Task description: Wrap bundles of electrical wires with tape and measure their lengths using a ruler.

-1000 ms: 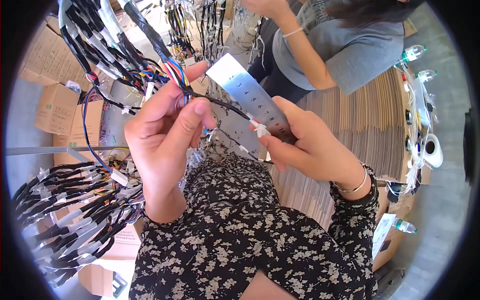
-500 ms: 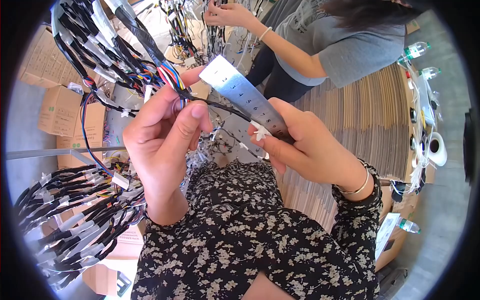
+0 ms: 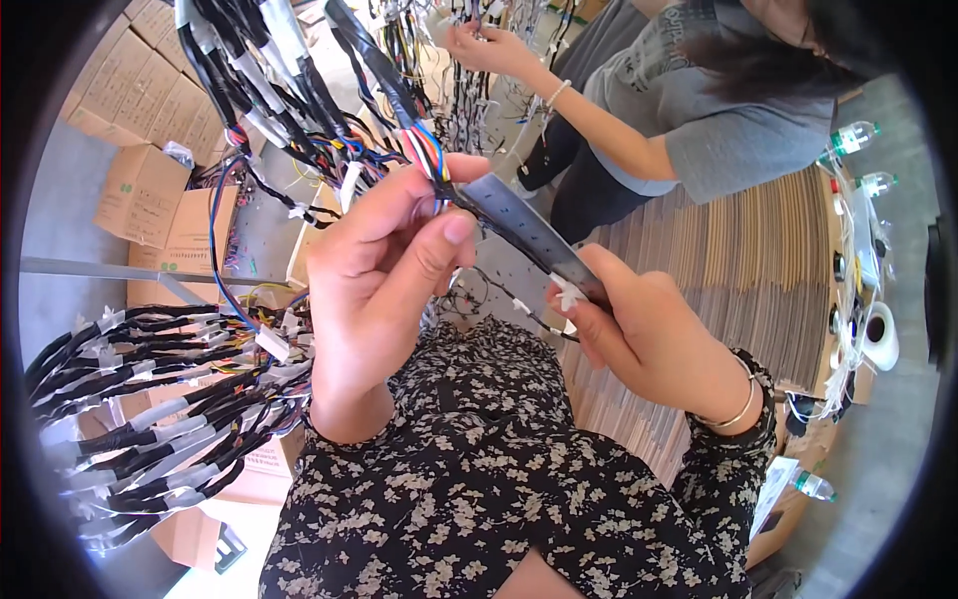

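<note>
My left hand (image 3: 384, 275) pinches a wire harness (image 3: 427, 150) where a black-taped branch leaves its coloured wires. That branch (image 3: 514, 238) runs down to the right toward my right hand (image 3: 659, 334). A steel ruler (image 3: 539, 240) is gripped in the right hand and lies along the branch, its far end by the left fingertips. Beside the right thumb and fingers sits a white clip (image 3: 567, 292) on the branch, held against the ruler's lower part. Past the clip the branch continues to the right, partly hidden behind the fingers.
Taped harness bundles hang at upper left (image 3: 269, 90), and more spread at lower left (image 3: 150, 409) near a metal rail (image 3: 120, 272). Cardboard boxes (image 3: 145, 195) are stacked left. Another person's arm (image 3: 609, 130) works on hanging wires ahead. Flat cardboard (image 3: 738, 260) lies stacked right, beside bottles (image 3: 855, 137).
Both hands, with harness and ruler, appear farther right and slightly lower, as does much of the surroundings. The ruler has tilted, its face now darker and its end closer to the branch.
</note>
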Tool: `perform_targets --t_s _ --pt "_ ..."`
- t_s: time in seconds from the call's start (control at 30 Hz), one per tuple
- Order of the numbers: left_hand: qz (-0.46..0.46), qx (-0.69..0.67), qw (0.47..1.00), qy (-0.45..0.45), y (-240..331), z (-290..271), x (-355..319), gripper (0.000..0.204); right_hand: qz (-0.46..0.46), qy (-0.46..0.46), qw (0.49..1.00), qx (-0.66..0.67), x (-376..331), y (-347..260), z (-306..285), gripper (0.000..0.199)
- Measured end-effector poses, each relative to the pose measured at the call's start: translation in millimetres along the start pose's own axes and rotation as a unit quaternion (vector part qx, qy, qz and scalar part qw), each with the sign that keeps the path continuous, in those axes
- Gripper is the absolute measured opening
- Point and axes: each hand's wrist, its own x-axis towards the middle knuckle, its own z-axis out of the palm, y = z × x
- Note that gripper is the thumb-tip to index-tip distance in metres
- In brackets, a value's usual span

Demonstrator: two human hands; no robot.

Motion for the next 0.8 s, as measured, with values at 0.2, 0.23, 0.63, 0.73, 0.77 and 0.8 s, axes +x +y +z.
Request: perform_targets --t_s 0.2,0.23,0.63,0.73,0.77,0.8 --pt "-0.029 0.03 0.999 -0.024 5 -6 -2 0.033 -0.02 -0.006 0.998 -0.052 -1 -4 4 0.021" --pt "-0.028 0.028 0.999 -0.021 6 -8 -2 0.033 -0.03 0.004 0.996 -0.078 0 -6 4 0.021" --pt "-0.05 0.049 0.995 -0.075 4 -20 1 0.04 0.02 -0.026 0.997 -0.071 9 -10 -4 0.016" --pt "-0.044 -0.101 0.986 -0.123 -5 -26 -2 0.046 0.057 -0.017 0.998 -0.02 11 -1 -5 0.012" --pt "-0.042 -0.102 0.987 -0.121 -10 -28 -2 0.046 0.08 -0.006 0.997 0.021 11 0 -6 0.012" --pt "-0.03 -0.133 0.983 -0.119 -15 -29 -2 0.045 0.103 0.005 0.993 0.063 12 0 -6 0.013"
